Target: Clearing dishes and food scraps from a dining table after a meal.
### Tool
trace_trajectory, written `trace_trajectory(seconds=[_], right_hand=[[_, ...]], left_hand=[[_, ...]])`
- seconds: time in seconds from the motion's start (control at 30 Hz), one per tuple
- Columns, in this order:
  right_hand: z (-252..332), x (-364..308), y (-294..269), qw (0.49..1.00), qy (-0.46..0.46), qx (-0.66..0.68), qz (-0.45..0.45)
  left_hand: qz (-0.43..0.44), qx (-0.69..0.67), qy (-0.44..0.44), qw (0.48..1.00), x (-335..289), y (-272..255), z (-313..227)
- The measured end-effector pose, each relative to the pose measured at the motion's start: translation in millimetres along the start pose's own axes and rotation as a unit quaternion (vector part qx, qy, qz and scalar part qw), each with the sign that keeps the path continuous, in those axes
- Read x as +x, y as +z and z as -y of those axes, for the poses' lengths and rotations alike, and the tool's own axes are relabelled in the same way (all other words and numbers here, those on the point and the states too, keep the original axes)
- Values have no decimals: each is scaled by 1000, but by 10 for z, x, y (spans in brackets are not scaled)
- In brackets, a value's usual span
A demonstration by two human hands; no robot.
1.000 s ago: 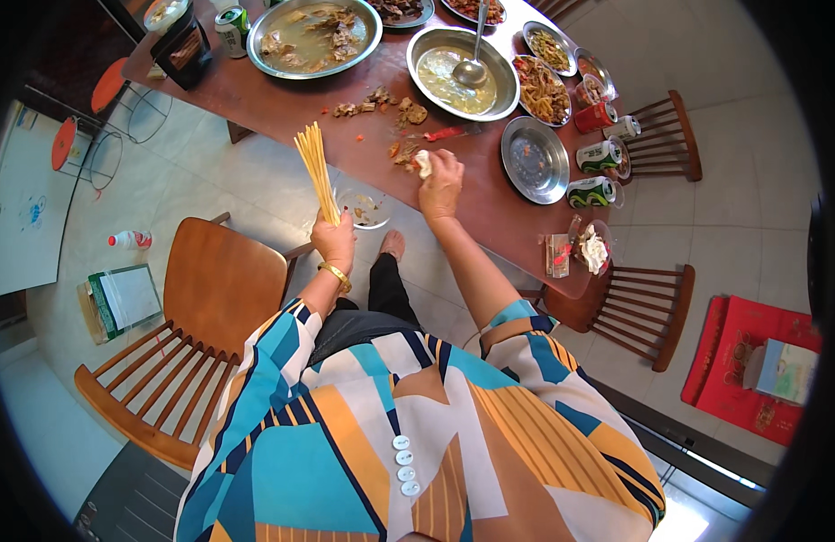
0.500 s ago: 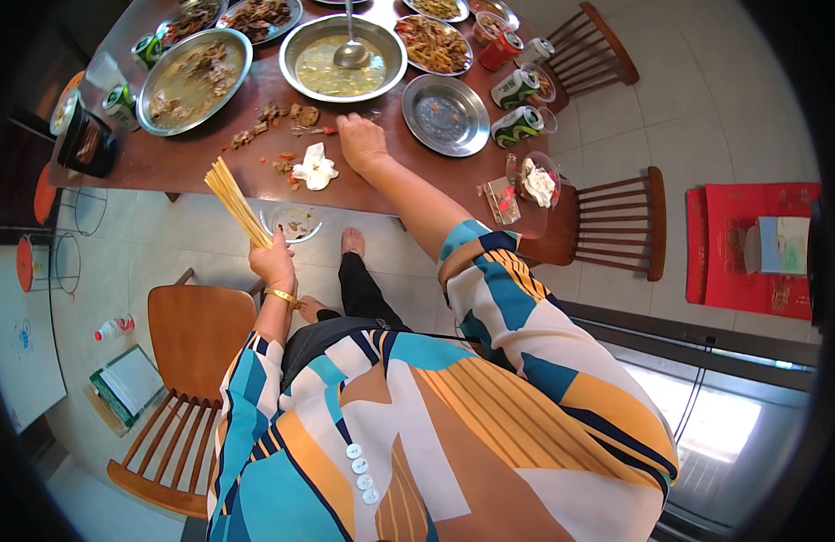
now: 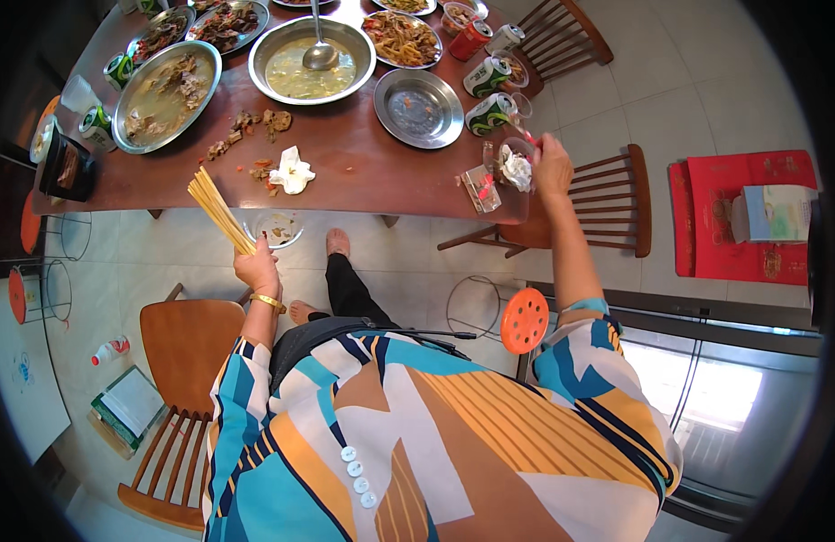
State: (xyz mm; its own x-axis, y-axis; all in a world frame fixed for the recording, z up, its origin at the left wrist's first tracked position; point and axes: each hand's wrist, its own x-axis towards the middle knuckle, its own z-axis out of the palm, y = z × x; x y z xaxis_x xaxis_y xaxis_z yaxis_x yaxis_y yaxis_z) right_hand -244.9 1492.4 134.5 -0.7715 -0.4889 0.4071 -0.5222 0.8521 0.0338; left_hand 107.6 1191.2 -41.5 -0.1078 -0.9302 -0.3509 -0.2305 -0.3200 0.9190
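My left hand (image 3: 257,268) is closed around a bundle of wooden chopsticks (image 3: 220,210) below the table's front edge. A clear bowl (image 3: 295,237) with food scraps is beside the same fingers; how it is gripped is partly hidden. My right hand (image 3: 553,169) is closed over the table's right end, pinching a small clear-and-red scrap (image 3: 536,141), apparently a wrapper. Just left of it stands a clear plastic bowl (image 3: 503,155) holding crumpled white tissue (image 3: 516,169). A clear packet with red marks (image 3: 480,189) lies next to that bowl.
On the table (image 3: 372,190) stand a soup basin with a ladle (image 3: 321,56), an empty metal plate (image 3: 419,108), a tilted-looking dish (image 3: 167,101), several cans, bones and a white tissue (image 3: 293,171). Wooden chairs (image 3: 190,348) and an orange stool (image 3: 525,321) stand around.
My right hand has moved from the table's middle to the bowl at the right end. The small red-and-clear scrap is gone from the tabletop. My left hand still holds the chopsticks.
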Motion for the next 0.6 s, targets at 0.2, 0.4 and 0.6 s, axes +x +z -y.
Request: trace_trajectory(seconds=[0.2,0.4,0.6], right_hand=[[-579,-94,375,974,14,-128,186],[-460,-21,280,976,-31,-90,198],[-25,-272,85,992,63,5,111]], left_hand=[[11,-11,6,1000,-18,38,-39],[24,-3,15,1000,-27,26,-56],[6,-16,21,1000,-25,2,-59]])
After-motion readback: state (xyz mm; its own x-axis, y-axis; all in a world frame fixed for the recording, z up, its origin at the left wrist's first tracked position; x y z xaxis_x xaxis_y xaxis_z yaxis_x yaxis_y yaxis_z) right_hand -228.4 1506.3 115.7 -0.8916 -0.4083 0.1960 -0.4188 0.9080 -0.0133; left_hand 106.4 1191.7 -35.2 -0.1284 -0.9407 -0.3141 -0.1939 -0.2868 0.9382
